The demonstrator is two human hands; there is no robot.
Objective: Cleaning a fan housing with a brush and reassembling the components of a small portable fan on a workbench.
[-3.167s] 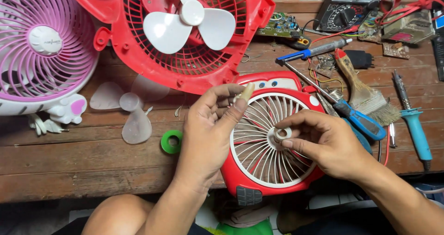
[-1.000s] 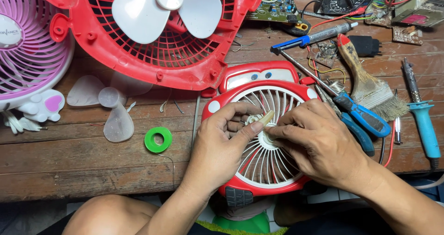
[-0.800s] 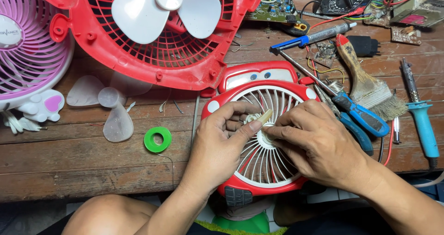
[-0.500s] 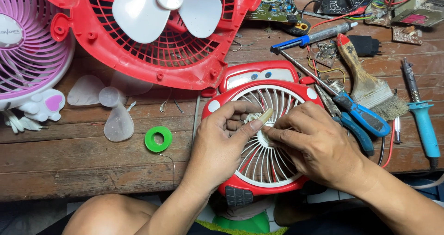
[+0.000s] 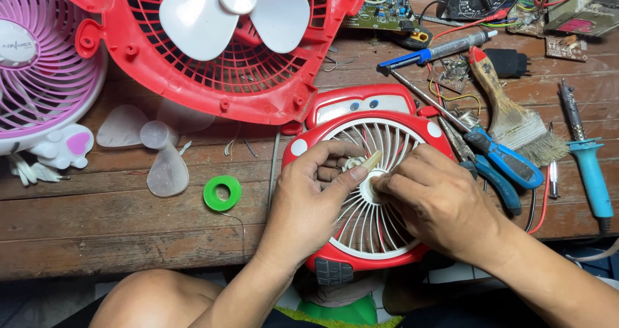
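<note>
Both hands on the small red fan [image 5: 367, 192], front edge of the wooden bench [image 5: 97, 231]

Our left hand [image 5: 309, 202] pinches a small cream sliver [image 5: 372, 159] between thumb and forefinger, right over the white grille hub; our right hand [image 5: 438, 202] has fingertips closed on the hub [image 5: 369, 189] itself, just beside the left thumb. Fan lies flat, grille up, between the green tape roll [image 5: 222, 193] and the blue-handled pliers [image 5: 496, 167]. Big red fan guard [image 5: 258, 89] sits behind it, clear loose blade [image 5: 151, 144] to the left, paintbrush [image 5: 512, 115] to the right
</note>
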